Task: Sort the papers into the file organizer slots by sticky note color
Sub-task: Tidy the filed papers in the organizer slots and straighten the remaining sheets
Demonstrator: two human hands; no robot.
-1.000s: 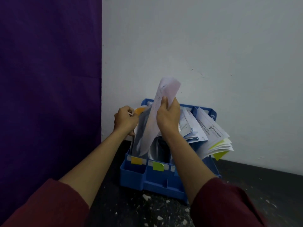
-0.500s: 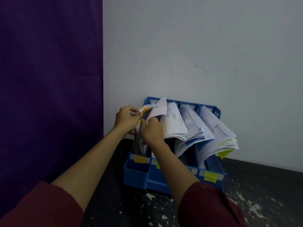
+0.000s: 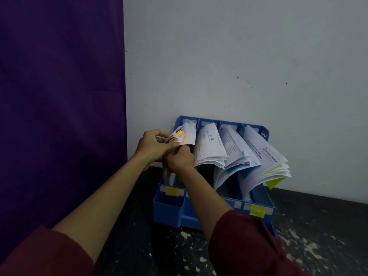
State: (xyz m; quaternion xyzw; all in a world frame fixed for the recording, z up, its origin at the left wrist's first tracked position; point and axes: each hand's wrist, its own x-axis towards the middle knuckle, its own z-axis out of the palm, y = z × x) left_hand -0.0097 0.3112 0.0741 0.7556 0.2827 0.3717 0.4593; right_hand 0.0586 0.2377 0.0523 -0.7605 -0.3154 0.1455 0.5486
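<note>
A blue moulded-plastic file organizer (image 3: 201, 214) with four upright slots stands on a dark, matte table (image 3: 318, 236) flecked with pale chipped patches, its back against a smooth grey-white wall (image 3: 239, 56). A purple cloth curtain (image 3: 59, 96), softly creased, hangs at 9 o'clock of the organizer.

Thin white printed papers fill the slots and curl forward and toward 3 o'clock at their tops. The leftmost bundle of papers (image 3: 188, 132) carries orange-yellow sticky notes (image 3: 176, 136) fanned along its left edge. The second bundle (image 3: 211, 148) and the third bundle (image 3: 235, 150) bow over in limp arcs, the third showing pale blue edging. The rightmost bundle (image 3: 264, 156) sags furthest, with lime-yellow sticky notes (image 3: 273, 181) poking out at its lower right.

On the organizer's front rail, a square yellow-orange paper label (image 3: 172, 191) marks the leftmost slot and a lime-yellow paper label (image 3: 257, 210) marks the rightmost; the arm hides the labels between.

The left hand (image 3: 153, 146) has its fingers curled closed, pinching the tagged edge of the leftmost bundle. The right hand (image 3: 180, 159), just at 5 o'clock of the left and touching it, is closed in a loose fist against the same bundle's lower part; what exactly its fingers grip cannot be made out. Dark red fabric sleeves (image 3: 249, 246) cover both upper forearms.
</note>
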